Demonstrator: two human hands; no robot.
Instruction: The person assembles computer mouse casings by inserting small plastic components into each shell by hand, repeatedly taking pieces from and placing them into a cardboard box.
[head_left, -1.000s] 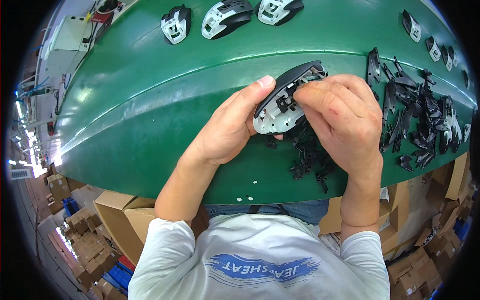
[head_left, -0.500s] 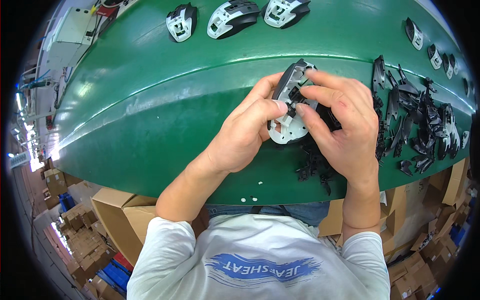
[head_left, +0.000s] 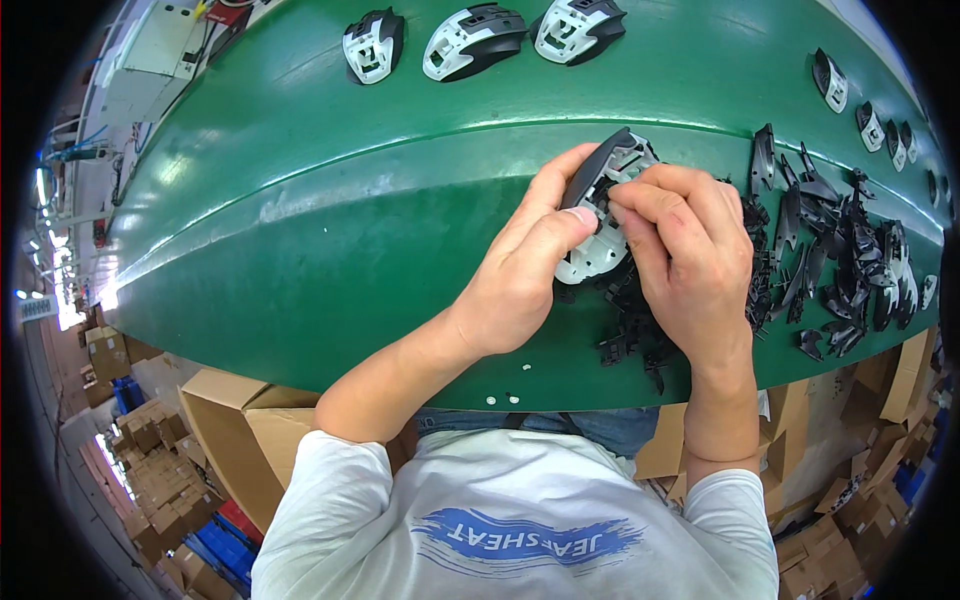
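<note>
A white and black computer mouse shell (head_left: 592, 262) is tilted up over the green table, its hollow inner side showing. My left hand (head_left: 525, 265) grips it from the left, thumb on the inner face and fingers behind the dark side. Against the shell's right inner side, my right hand (head_left: 695, 245) has its thumb and forefinger pinched together. Whatever lies between those fingertips is hidden. Small black plastic parts (head_left: 625, 335) lie on the table below the shell, partly covered by my right hand.
The green table (head_left: 250, 290) carries several mouse shells (head_left: 475, 42) at the back and smaller ones (head_left: 830, 82) at far right. Loose black plastic pieces (head_left: 815, 230) are heaped on the right. Tiny white bits (head_left: 491, 400) sit by the front edge, with cardboard boxes (head_left: 235, 420) below.
Both hands and the shell have shifted slightly right, and the shell is turned a little more. My right fingers, spread apart before, are now drawn together at the shell.
</note>
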